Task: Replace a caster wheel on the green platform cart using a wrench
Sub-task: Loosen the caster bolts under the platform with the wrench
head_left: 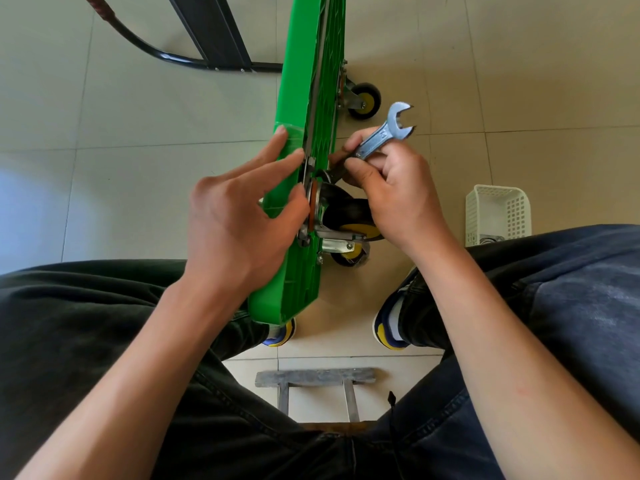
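A: What is nearest to the camera?

B: The person's knees in dark trousers, and a grey metal stool [315, 377] on the floor between them. Both forearms reach forward over it.

A: How does the left hand lie?

B: The left hand [239, 216] is released, fingers spread and almost straight. The fingertips press on the edge of the green platform cart [294, 168], which stands on its side on the tiles.

A: And the right one?

B: The right hand [391, 199] has a clenched grip around the wrench [384, 133]. Its open jaw points up and away. The fingertips are at the mounting plate of the near caster wheel [349, 216], on the underside of the cart.

A: Farther away?

B: A white basket [498, 213] to the right, a second caster [363, 100] beyond, and the black cart handle [194, 58] lying on the floor.
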Demonstrator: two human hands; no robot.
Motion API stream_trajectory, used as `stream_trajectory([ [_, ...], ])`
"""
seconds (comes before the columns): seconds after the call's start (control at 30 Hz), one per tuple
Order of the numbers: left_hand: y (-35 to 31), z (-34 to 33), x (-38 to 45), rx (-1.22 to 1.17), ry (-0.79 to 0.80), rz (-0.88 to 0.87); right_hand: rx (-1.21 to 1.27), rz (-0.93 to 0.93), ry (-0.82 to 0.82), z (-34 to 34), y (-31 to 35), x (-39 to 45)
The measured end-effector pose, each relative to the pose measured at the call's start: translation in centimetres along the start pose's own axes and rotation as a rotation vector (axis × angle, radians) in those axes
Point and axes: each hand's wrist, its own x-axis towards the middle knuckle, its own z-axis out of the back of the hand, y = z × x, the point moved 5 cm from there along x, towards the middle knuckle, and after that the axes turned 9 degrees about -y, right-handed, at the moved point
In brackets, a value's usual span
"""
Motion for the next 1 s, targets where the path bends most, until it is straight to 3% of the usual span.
stream_trajectory([
  [0.3,0.1,0.0,-0.1,-0.02,-0.009,0.001,0.103,-0.141,0.003,1.0,-1.4,1.4],
  [0.77,-0.1,0.0,0.0,-0.004,-0.001,-0.021,-0.042,-0.093,-0.116,0.4,-1.9,2.3],
  [1.0,0.1,0.0,-0.1,-0.008,-0.012,-0.016,0.073,-0.17,-0.17,0.4,-2.4,2.9],
])
